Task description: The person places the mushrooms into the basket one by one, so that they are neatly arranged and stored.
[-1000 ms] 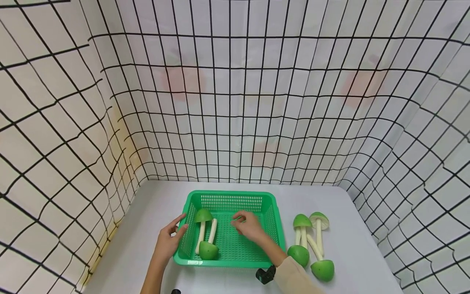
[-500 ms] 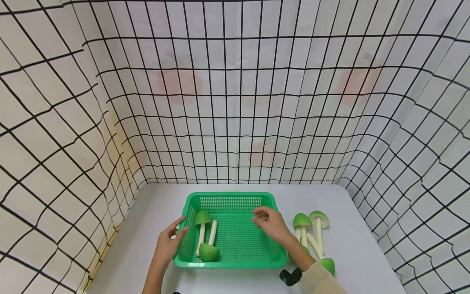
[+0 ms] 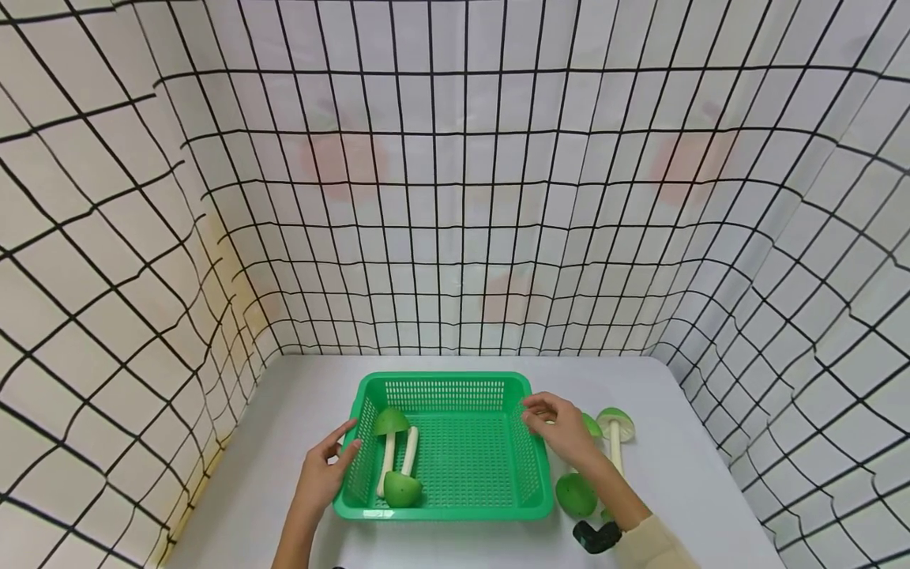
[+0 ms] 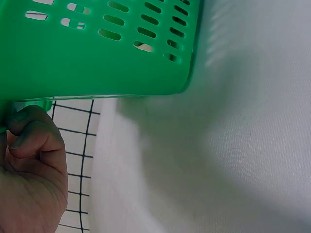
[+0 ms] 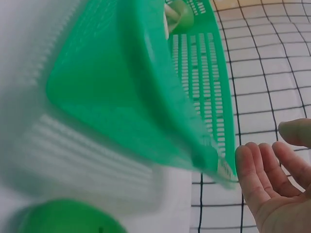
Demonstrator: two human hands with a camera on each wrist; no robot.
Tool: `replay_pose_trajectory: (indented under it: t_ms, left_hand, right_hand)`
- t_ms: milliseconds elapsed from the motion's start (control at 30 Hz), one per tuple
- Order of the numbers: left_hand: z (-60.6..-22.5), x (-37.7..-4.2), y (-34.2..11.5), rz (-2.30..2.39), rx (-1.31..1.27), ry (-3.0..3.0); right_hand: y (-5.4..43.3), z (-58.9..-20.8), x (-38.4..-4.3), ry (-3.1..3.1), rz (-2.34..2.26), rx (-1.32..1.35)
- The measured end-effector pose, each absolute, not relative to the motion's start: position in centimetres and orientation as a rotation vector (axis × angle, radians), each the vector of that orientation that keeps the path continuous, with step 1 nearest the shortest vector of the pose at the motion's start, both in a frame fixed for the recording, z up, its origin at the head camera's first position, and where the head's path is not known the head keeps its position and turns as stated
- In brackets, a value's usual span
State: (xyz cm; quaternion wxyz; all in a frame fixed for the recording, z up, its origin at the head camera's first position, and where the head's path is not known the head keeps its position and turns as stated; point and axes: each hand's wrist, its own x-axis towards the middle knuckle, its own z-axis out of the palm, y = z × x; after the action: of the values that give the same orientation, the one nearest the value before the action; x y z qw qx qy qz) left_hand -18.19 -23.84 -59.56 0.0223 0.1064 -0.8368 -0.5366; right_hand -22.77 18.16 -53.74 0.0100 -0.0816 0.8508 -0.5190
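A green plastic basket (image 3: 441,513) stands on the white table, its walls pierced with slots. My left hand (image 3: 321,474) grips its left rim; in the left wrist view the curled fingers (image 4: 36,138) of that hand show against the outside of the rim. Two toy mushrooms with green caps and white stems lie at the basket's left end, the nearer mushroom (image 3: 402,488) with its cap toward me. Above the right rim is my right hand (image 3: 562,427), holding nothing, its fingers loosely bent. Beyond it, partly hidden by hand and forearm, lie more mushrooms (image 3: 577,495).
One mushroom (image 3: 615,431) lies to the right of the basket with its cap away from me. Walls of white cloth with a black grid (image 3: 462,237) enclose the table at the back and both sides. A black wrist camera (image 3: 597,536) sits below the right wrist.
My right hand has moved right, from over the basket's middle to its right rim and the mushrooms outside. My left hand keeps its place on the left rim.
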Motion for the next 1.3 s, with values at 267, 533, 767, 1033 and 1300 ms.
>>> replay_pose_trajectory:
  t_ms: [267, 533, 767, 1033, 1300]
  left_hand:
    - [-59.4, -18.2, -23.7, -1.664, 0.333, -2.587]
    - [-59.6, -18.3, -23.8, -1.669, 0.332, -2.586]
    - [-59.6, -18.3, -23.9, -1.672, 0.318, -2.586]
    - [-59.4, -18.5, -23.8, -1.664, 0.303, -2.594]
    - [-59.5, -18.4, -24.0, -1.681, 0.311, -2.586]
  right_hand:
    - [20.8, -53.4, -22.2, 2.688, -1.553, -0.153]
    - [23.4, -53.7, -21.9, 2.747, -1.483, -0.104]
    - [25.5, -54.0, -21.4, 2.827, -1.406, -0.048]
    - [27.8, -54.7, -20.9, 2.841, -1.375, 0.024]
    - [30.7, -56.9, -21.0, 2.868, -1.341, 0.052]
